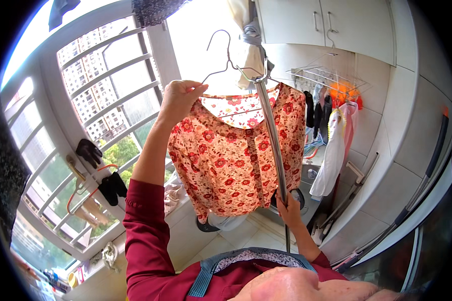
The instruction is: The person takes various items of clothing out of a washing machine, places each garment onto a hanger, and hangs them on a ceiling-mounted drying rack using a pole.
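Observation:
A floral blouse in red and cream hangs in front of me on a wire hanger. My left hand pinches the blouse's shoulder at the hanger's left arm. In my right hand is a metal clothes pole, gripped low on its shaft. The pole slants up across the blouse's front. Its forked tip is close to the hanger's right arm, below the hook; whether it bears the hanger's weight I cannot tell. The hanger's hook points up, with nothing visible in it.
Barred windows run along the left, with black gloves hung on the bars. To the right, a clip-on drying rack carries small laundry. White cabinets are above, and long-handled tools lean at the right wall.

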Tool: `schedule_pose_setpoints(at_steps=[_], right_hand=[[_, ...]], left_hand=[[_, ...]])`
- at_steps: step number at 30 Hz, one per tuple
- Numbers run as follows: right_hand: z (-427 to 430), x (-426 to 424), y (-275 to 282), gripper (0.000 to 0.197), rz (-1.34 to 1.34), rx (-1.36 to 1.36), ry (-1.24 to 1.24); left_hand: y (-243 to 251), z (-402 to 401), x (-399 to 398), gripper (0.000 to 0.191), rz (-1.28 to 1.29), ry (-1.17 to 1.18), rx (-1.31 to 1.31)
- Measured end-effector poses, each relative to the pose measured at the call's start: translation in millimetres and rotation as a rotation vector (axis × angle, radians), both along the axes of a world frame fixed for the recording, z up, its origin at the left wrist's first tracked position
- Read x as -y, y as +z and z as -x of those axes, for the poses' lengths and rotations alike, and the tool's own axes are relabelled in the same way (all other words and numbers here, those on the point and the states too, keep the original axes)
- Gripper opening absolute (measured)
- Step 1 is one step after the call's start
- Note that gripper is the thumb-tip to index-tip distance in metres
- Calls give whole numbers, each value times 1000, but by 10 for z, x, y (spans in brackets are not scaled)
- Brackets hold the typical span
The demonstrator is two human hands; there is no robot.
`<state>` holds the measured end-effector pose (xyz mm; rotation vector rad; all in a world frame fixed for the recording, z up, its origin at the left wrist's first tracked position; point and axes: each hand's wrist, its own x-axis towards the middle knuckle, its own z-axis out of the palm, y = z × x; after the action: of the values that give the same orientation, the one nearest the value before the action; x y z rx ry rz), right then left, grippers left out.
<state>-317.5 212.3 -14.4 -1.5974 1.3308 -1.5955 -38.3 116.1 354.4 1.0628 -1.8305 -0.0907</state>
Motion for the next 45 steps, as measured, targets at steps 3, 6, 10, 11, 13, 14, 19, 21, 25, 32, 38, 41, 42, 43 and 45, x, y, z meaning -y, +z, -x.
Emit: schedule_pose_setpoints(at_steps=[3, 6, 10, 11, 13, 14, 19, 21, 25, 32, 38, 41, 42, 43, 45], right_hand=[[-84, 32, 18, 17, 6, 21, 36], [-180, -16, 58, 19, 20, 8, 39], [-211, -133, 44, 18, 32, -37, 42], [-216, -151, 46, 18, 36, -46, 43], [-235, -138, 48, 16, 74, -81, 24], [-240, -133, 57, 16, 93, -99, 13], [-262, -158, 172, 20, 93, -138, -47], [-298, -180, 202, 20, 106, -135, -70], [-476, -300, 245, 19, 173, -156, -195], [-766, -314, 680, 23, 285, -135, -215], [-827, -243, 656, 29, 220, -159, -76], [-828, -264, -40, 20, 34, -94, 115], [-769, -290, -406, 19, -47, -64, 168], [-679, -274, -899, 19, -69, -81, 268], [-488, -327, -1819, 19, -305, 74, 538]], left_hand=[[4, -14, -58, 26, -49, 35, 6], [8, -151, -83, 27, -5, 47, 22], [51, -230, -155, 26, 15, 83, 35], [75, -226, -202, 26, -1, 91, 37], [84, -237, -216, 26, -45, 96, 32], [85, -240, -209, 25, -70, 94, 25], [142, -320, -200, 27, -169, 61, 50], [208, -350, -255, 31, -202, 79, 99], [25, -327, -361, 41, 766, 243, 320], [-1270, 430, -1091, 41, -307, -235, 267], [-1587, 693, -900, 24, -17, -295, -132], [-1149, 591, -787, 27, 189, -286, -208], [-952, 604, -775, 28, 255, -282, -212], [-710, 621, -796, 30, 328, -281, -217], [-302, 590, -814, 31, 448, -275, -219]])
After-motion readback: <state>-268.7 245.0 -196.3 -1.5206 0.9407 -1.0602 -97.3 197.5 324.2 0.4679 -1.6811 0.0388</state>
